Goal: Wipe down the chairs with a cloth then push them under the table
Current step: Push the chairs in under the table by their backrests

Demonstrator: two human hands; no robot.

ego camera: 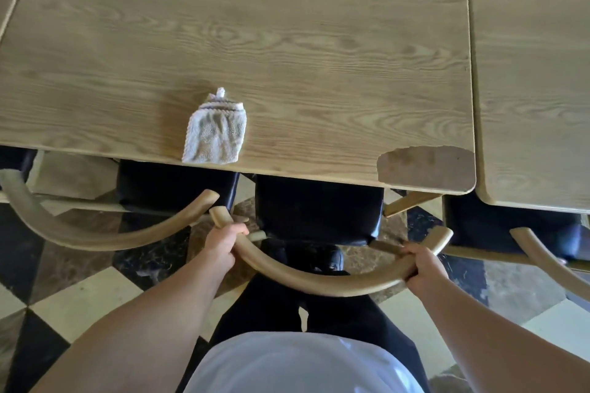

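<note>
One folded cloth (pixel 215 131) lay at the near edge of the counter (pixel 287 51), beyond both hands. The left hand (pixel 223 242) and right hand (pixel 423 266) each gripped the curved backrest of the middle chair (pixel 319 284); three chairs showed along this side.

- Checkered floor (pixel 92 293) of dark and pale tiles, near.
- Second wooden tabletop (pixel 536 89), right.
- Worn brown patch (pixel 427 169) at the near-right corner.
</note>
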